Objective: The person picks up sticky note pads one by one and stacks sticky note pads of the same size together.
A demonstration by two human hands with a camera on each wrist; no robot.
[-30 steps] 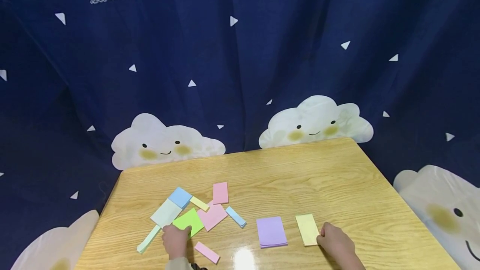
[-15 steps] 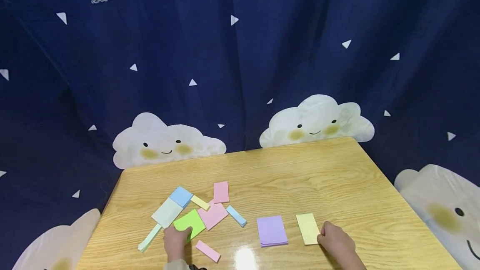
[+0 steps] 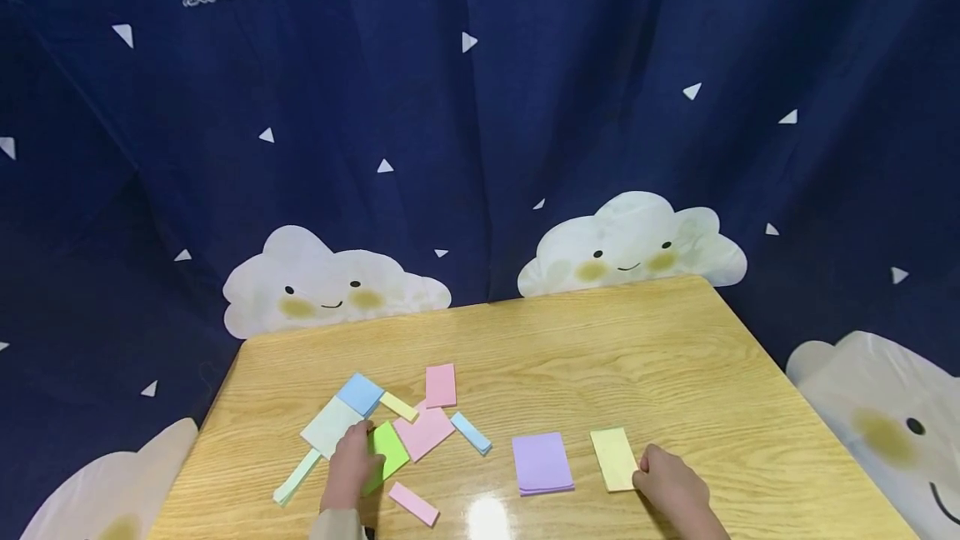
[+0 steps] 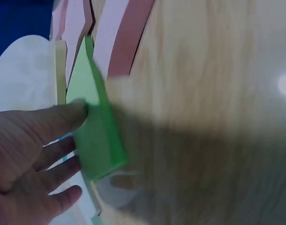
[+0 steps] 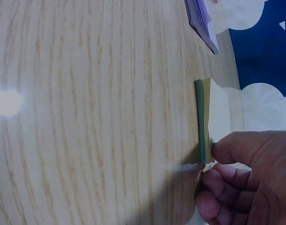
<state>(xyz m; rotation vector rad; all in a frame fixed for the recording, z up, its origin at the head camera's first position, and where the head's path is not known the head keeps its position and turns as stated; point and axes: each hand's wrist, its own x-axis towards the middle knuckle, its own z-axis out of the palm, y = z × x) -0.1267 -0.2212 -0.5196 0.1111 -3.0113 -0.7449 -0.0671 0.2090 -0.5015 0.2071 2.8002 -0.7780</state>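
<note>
In the head view, my left hand (image 3: 349, 467) lies over the left part of a lime green note pad (image 3: 390, 447). The left wrist view has the thumb on the face of the green pad (image 4: 96, 140), with the other fingers of that hand (image 4: 30, 150) at its far edge. At the right, my right hand (image 3: 673, 488) pinches the near right corner of a pale yellow pad (image 3: 615, 461). Seen from the right wrist, curled fingers and thumb of the hand (image 5: 243, 173) hold the end of this pad (image 5: 207, 117), which has a green layer along one side.
A purple pad (image 3: 542, 463) lies between the hands. Around the green pad are a pale mint pad (image 3: 330, 426), a blue pad (image 3: 361, 393), pink pads (image 3: 441, 386) and several narrow strips (image 3: 414, 504). A dark blue curtain (image 3: 480, 123) hangs behind the wooden table (image 3: 600, 340).
My left hand has shifted up and now covers more of the green pad's left side, its fingers reaching the mint pad's right edge. The right hand has stayed at the yellow pad.
</note>
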